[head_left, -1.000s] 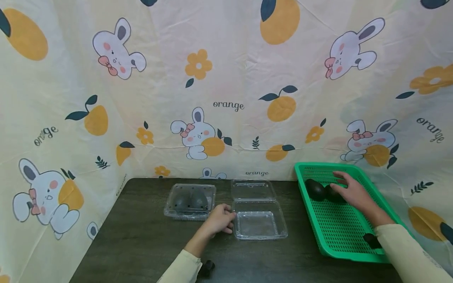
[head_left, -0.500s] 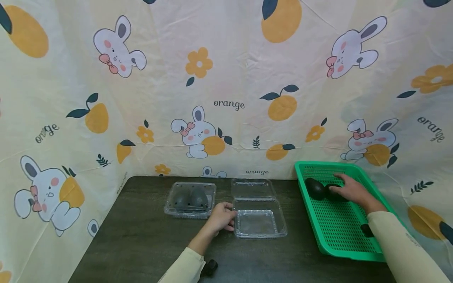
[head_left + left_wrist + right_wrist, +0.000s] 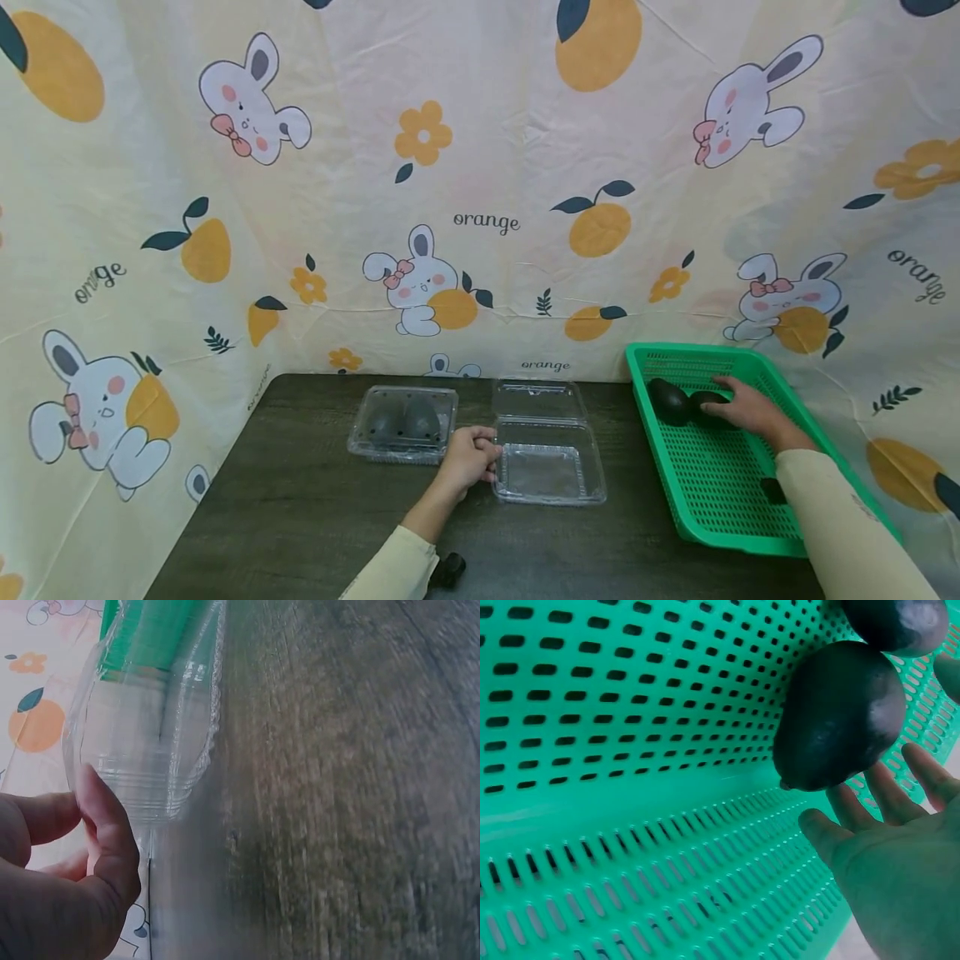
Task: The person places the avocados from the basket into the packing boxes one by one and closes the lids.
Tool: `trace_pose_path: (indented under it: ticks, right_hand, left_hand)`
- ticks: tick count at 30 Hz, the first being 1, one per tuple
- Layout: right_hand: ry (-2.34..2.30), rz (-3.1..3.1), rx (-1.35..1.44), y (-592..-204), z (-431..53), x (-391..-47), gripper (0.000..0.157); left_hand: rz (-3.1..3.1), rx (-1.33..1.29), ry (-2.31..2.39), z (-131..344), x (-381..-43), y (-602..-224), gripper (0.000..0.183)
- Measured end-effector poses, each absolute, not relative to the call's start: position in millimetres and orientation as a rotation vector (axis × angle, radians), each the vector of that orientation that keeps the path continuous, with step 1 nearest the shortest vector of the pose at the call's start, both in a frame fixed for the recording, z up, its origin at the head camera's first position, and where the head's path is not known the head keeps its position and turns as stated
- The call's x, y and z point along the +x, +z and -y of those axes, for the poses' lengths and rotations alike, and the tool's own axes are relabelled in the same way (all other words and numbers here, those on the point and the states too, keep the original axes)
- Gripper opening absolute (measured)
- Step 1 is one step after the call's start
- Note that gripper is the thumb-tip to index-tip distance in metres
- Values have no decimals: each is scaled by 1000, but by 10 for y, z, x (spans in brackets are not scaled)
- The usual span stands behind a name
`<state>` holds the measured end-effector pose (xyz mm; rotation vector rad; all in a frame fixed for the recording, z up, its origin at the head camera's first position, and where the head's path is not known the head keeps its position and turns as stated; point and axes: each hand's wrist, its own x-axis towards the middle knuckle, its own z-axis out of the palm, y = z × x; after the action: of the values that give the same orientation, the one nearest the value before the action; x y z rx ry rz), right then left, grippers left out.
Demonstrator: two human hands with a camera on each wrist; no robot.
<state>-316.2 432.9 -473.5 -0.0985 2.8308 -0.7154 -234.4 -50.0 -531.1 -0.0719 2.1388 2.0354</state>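
Note:
My left hand pinches the near-left rim of a clear plastic clamshell container between thumb and fingers. Its lid is folded back, and nothing lies inside. In the left wrist view the thumb and index fingertip meet at the rim of the container. Over in the green basket, my right hand reaches around a dark avocado. The right wrist view has fairly straight fingers along the underside of the avocado, with the thumb at the right edge. A second avocado lies against it.
To the left stands a closed clear container with two dark avocados inside. The green basket takes up the table's right side. A patterned cloth hangs right behind the dark wooden table.
My right hand has come down onto the right-hand avocado, its fingers closing in around it. My left hand keeps the container's rim, nearly still.

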Motion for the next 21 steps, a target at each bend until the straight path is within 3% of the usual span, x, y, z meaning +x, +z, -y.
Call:
trace_pose_path:
  ticks: [21]
  right_hand:
    - [-772,-2801,-97,-4873,-4338,-3181,76]
  left_hand:
    - [-2325,-89,1938,468,-2332,-5276,30]
